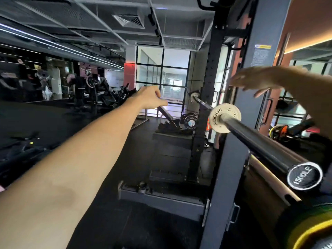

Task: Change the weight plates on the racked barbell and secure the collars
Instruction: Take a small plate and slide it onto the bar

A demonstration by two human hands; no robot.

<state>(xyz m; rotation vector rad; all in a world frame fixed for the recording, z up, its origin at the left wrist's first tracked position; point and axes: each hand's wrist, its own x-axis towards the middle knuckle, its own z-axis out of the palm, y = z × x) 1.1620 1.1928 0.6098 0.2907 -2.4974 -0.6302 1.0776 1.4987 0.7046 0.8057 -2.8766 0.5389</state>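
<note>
The racked barbell's dark sleeve (255, 142) runs from lower right toward the rack, its end cap (304, 176) close to me. One small white Rogue plate (220, 121) sits on the sleeve against the rack. A second white plate (195, 95) shows at the bar's far end. My left hand (150, 97) is stretched forward, left of the near plate, fingers loosely curled, holding nothing. My right hand (255, 80) hovers above and right of the plate, fingers spread, blurred, empty. No collar is visible on the sleeve.
The grey rack upright (251, 123) stands just behind the near plate. A green and yellow plate edge (309, 229) sits at the bottom right. A black Rogue plate (190, 121) rests near a bench behind the rack. Gym machines line the left side.
</note>
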